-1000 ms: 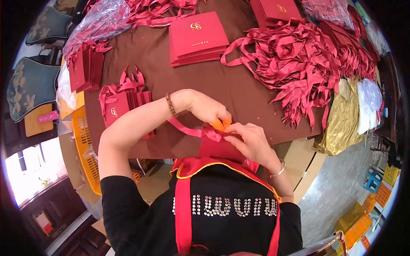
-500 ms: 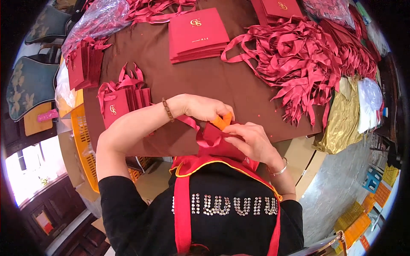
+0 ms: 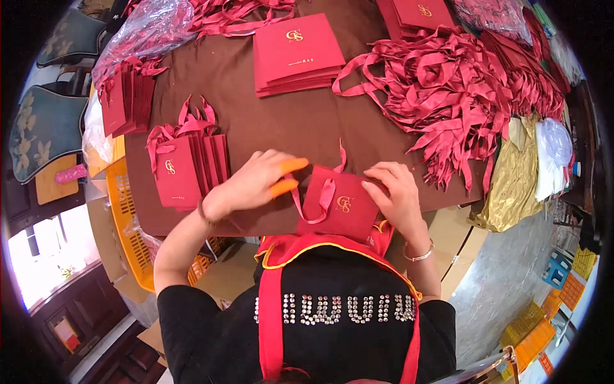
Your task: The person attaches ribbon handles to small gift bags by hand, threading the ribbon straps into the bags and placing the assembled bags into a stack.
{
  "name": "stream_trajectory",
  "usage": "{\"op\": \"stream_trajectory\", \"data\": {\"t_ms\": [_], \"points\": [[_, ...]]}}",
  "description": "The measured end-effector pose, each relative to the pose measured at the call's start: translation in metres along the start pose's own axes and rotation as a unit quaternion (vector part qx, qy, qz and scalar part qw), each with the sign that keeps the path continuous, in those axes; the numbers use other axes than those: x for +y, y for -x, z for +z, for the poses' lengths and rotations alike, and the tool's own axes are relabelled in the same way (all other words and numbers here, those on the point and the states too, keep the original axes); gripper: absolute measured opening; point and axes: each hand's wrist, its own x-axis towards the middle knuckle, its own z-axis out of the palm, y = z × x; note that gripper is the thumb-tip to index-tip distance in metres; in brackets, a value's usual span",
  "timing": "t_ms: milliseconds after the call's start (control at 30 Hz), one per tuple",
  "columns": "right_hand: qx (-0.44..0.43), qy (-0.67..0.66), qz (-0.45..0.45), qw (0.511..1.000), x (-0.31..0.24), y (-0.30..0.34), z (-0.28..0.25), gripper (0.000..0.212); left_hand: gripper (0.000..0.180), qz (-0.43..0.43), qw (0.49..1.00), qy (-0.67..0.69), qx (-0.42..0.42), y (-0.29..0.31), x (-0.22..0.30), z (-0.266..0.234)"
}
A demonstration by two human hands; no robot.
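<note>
A small red paper gift bag (image 3: 345, 214) with a gold emblem stands tilted at the table's near edge, against my red apron. Its ribbon handle (image 3: 327, 195) loops down over the front, and another ribbon end sticks up behind the top edge. My left hand (image 3: 259, 179), with orange covers on the thumb and a finger, is open just left of the bag, fingers apart. At the bag's upper right corner, my right hand (image 3: 396, 195) has its thumb and fingers closed on the edge.
Finished-looking ribboned red bags (image 3: 185, 169) stand at left, beside more bags (image 3: 125, 102). Flat red bags (image 3: 297, 51) are stacked at the far middle. A heap of red ribbons (image 3: 441, 96) covers the right. A yellow crate (image 3: 125, 217) sits below the table's left edge.
Both hands were together over the ribbon at the bag's top. My left hand has moved left and opened; my right has shifted to the bag's corner. The bag's front now faces up.
</note>
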Motion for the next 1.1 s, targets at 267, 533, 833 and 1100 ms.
{"op": "stream_trajectory", "data": {"t_ms": [267, 533, 833, 1100], "points": [[-0.037, 0.052, 0.074, 0.995, -0.004, 0.028, 0.004, 0.033, 0.027, 0.018, 0.990, -0.093, 0.108, 0.075, -0.013, 0.026], [-0.022, 0.015, 0.166, 0.986, -0.016, 0.035, 0.006, 0.032, 0.031, -0.144, 0.974, -0.048, 0.166, 0.116, 0.019, 0.006], [-0.055, 0.043, 0.168, 0.983, -0.018, 0.038, 0.006, 0.034, 0.030, -0.235, 0.800, 0.520, 0.184, 0.123, 0.011, 0.008], [-0.018, 0.062, 0.151, 0.986, -0.016, 0.043, 0.014, 0.036, 0.024, -0.240, 0.844, 0.420, 0.232, 0.140, 0.010, -0.011]]}}
